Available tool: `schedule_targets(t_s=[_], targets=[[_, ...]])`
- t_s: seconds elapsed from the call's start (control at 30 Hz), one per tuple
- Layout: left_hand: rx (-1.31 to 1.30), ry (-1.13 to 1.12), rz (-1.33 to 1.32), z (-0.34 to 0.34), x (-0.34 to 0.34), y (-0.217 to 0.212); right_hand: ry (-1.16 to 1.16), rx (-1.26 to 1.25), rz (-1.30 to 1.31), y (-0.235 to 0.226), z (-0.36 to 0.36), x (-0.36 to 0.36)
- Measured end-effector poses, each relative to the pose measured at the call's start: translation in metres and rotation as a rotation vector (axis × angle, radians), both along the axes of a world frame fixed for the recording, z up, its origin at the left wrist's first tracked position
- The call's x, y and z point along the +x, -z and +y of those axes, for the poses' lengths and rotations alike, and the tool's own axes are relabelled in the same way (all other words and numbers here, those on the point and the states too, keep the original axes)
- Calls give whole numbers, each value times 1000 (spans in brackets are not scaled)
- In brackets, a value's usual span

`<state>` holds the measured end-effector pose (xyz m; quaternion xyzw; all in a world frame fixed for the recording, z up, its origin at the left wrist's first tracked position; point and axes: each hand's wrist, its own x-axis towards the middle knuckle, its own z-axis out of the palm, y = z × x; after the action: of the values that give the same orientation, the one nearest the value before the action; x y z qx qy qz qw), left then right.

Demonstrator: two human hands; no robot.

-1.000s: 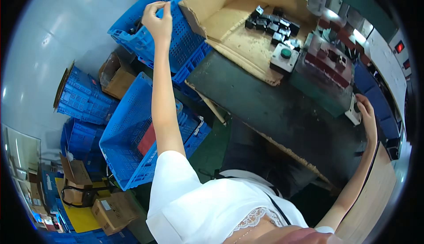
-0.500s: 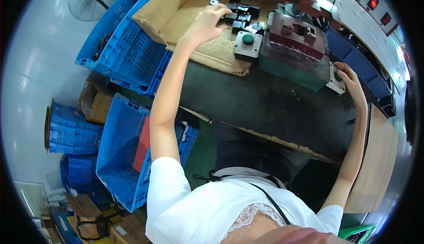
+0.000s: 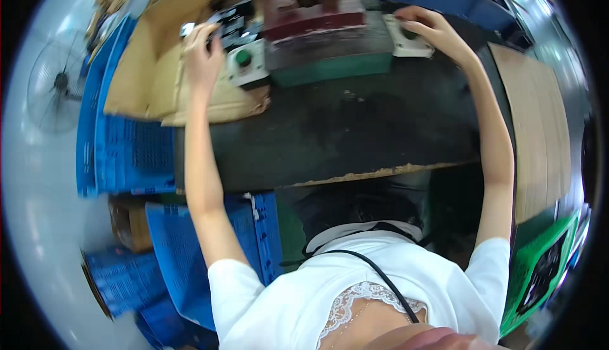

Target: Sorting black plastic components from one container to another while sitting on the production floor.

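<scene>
at the far left a grey floor fan [image 3: 60, 84] stood behind stacked blue plastic crates [image 3: 127, 153], well apart from the work. next came the shallow brown cardboard tray [image 3: 143, 80], lying on the dark worn bench top [image 3: 355, 134] with one corner hanging over the crates.

the left hand [image 3: 202, 55] lay over the tray's right part, its fingers closed on a small pale metal part [image 3: 186, 30] that showed just past the fingertips; how tightly it was pinched could not be told through the blur. that part looked light, stiff and smooth, probably slick, so it seemed best taken by its edges between thumb and forefinger. more small black parts [image 3: 238, 23] lay in the tray just beside the hand, toward the machine.

just right of the hand sat a white button box with a green push button [image 3: 244, 64], untouched. beyond it stood the dark red and green press fixture [image 3: 320, 30], blocky and plainly heavy, not a thing to shift by hand.

the right hand [image 3: 431, 30] rested flat, fingers spread and curled down, on a second white button box [image 3: 409, 42] at the fixture's right side, covering its button and clamped on nothing. the two hands were well apart, with the fixture between them. further right a plain brown cardboard sheet [image 3: 536, 128] lay along the bench edge.
</scene>
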<state>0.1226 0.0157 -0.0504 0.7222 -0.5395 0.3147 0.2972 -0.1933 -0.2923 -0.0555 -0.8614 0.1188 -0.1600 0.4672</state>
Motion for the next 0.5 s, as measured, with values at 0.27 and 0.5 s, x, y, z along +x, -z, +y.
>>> schedule_targets(t_s=[0.27, 0.5], targets=[[54, 150, 89, -6, -8, 20, 556, -303, -451, 12, -17, -1], [-90, 74, -289, 3, -38, 2, 680, 35, -318, -32, 54, -83]])
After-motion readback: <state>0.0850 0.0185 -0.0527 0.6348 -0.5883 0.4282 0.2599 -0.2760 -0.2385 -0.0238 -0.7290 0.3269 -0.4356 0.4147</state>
